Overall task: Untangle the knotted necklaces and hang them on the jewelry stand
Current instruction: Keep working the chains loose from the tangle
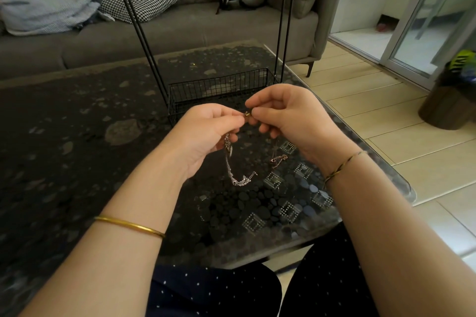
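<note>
While left hand (206, 134) and right hand (291, 116) meet above table (77, 136), curled fingers (260, 103) pinch knotted necklaces (235, 172).

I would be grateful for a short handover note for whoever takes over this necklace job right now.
Left hand and right hand both pinch the tangled necklaces at a small metal piece between them; chain ends dangle over the table.
The jewelry stand sits just behind the hands, with no necklace seen on it.
Done: nothing hung yet.
Left: free the knot, hang each necklace.
</note>
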The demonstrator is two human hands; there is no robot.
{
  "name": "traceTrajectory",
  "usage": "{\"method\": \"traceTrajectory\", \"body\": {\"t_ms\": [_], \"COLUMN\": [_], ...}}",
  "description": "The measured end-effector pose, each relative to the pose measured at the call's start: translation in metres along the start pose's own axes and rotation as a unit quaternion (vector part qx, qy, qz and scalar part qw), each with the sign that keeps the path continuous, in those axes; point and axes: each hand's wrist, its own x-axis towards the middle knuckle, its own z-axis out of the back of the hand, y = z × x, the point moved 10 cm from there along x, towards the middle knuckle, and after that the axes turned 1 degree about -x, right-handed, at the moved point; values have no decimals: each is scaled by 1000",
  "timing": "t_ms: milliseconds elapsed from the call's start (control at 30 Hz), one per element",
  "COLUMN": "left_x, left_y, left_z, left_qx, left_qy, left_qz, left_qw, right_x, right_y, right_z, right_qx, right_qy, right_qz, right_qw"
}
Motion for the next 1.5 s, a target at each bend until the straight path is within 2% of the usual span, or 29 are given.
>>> {"method": "traceTrajectory", "body": {"t_ms": [300,500,667,1000,1200,1367,1500], "left_x": [4,6,7,8,9,6,6], "left_y": [1,2,1,5,8,3,3], "left_z": [10,19,25,38,42,42,40], "left_qx": [-39,-42,-23,-8,-15,-21,-18], "left_qy": [-36,-77,-106,-157,-172,-178,-175], "left_qz": [0,-3,-19,-19,-9,-25,-23], "left_qw": [999,996,994,987,985,983,984], "right_x": [-2,-2,-4,-5,-2,-3,-5], "right_y": [-12,-19,-27,-25,-23,-27,-19], "right_z": [-5,3,4,0,7,7,9], "right_qx": [-66,-104,-118,-102,-87,-30,-94], "right_qy": [30,16,33,54,18,-11,-28], "right_qz": [-47,-71,-100,-93,-91,-141,-113], "right_qw": [996,992,987,989,992,990,989]}}
